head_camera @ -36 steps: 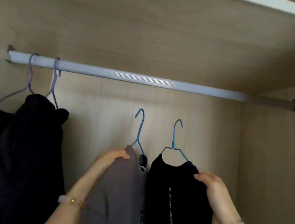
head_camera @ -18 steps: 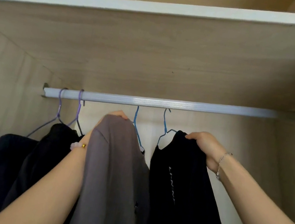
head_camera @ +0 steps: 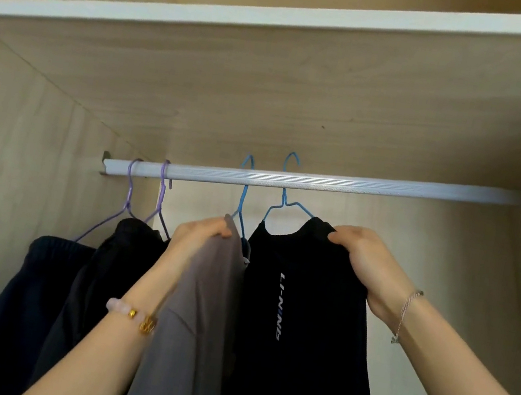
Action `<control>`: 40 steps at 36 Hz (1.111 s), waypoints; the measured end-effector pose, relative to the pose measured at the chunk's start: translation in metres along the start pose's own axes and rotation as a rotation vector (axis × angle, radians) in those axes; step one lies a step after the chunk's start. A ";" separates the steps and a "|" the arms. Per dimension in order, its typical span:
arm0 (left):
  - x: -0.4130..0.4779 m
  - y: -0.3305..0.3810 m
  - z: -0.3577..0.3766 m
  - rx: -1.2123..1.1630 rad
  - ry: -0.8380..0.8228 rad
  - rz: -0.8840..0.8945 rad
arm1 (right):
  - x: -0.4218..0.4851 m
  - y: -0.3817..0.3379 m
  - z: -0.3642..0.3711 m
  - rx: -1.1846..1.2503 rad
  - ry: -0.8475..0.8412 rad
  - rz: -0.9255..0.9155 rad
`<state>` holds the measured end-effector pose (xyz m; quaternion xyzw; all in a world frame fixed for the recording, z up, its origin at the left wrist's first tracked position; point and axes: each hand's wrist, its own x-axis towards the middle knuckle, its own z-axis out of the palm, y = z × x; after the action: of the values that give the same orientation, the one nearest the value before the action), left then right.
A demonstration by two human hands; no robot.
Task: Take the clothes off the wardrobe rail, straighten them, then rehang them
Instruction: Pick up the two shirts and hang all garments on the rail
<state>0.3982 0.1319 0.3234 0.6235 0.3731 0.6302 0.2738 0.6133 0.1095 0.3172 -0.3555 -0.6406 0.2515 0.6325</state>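
A silver rail [head_camera: 358,188] runs across the wardrobe. My left hand [head_camera: 200,233] grips the shoulder of a grey garment [head_camera: 194,325] on a blue hanger [head_camera: 243,194]. My right hand [head_camera: 366,261] grips the shoulder of a black top with white lettering [head_camera: 299,326] on a second blue hanger [head_camera: 285,198]. Both blue hooks rise behind and above the rail; whether they rest on it I cannot tell.
Two purple hangers [head_camera: 144,197] hang at the rail's left end with a dark navy garment [head_camera: 22,294] and a black garment [head_camera: 106,274]. A wooden shelf [head_camera: 270,94] sits close above the rail. Wardrobe walls close in on the left and right.
Both hands have lifted the two hangers from well below the rail up to it. The blue hooks now stand above the rail.
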 end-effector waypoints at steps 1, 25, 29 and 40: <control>-0.002 -0.004 -0.001 -0.033 -0.013 -0.019 | -0.006 0.004 0.002 -0.021 0.006 0.000; -0.067 -0.005 -0.040 0.147 -0.292 -0.011 | -0.030 0.020 -0.001 -0.739 0.063 -0.052; -0.051 0.000 -0.042 0.247 -0.230 -0.004 | -0.013 0.004 0.008 -0.762 0.038 -0.008; -0.015 0.021 -0.006 0.399 -0.181 -0.069 | 0.028 -0.009 0.032 -0.893 0.027 0.037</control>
<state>0.3963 0.1072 0.3320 0.7062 0.4854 0.4755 0.1991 0.5823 0.1290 0.3395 -0.6085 -0.6714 -0.0431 0.4208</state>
